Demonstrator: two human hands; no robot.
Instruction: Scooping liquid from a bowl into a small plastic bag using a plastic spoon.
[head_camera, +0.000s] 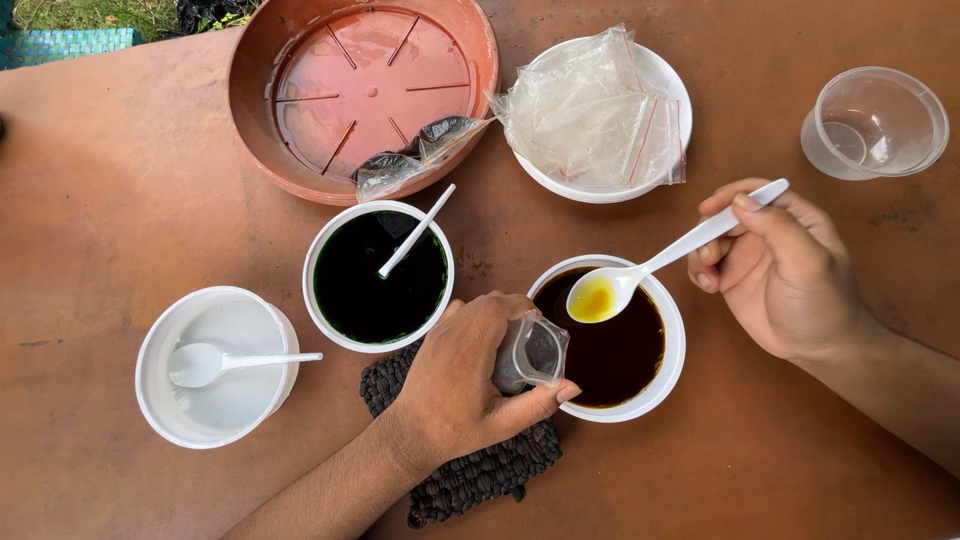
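Keeping the white spoon (640, 275) level mattered: the right hand (780, 270) pinched it, yellow liquid (594, 300) brimming, just beside the small clear cup (530, 352) the left hand (465, 385) gripped tilted.

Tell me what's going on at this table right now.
The right hand holds a white plastic spoon with yellow liquid in it over a white bowl of dark brown liquid. The left hand grips a small clear cup, tilted toward that bowl, above a dark woven mat. Beside them sits a bowl of dark green liquid with its own spoon.
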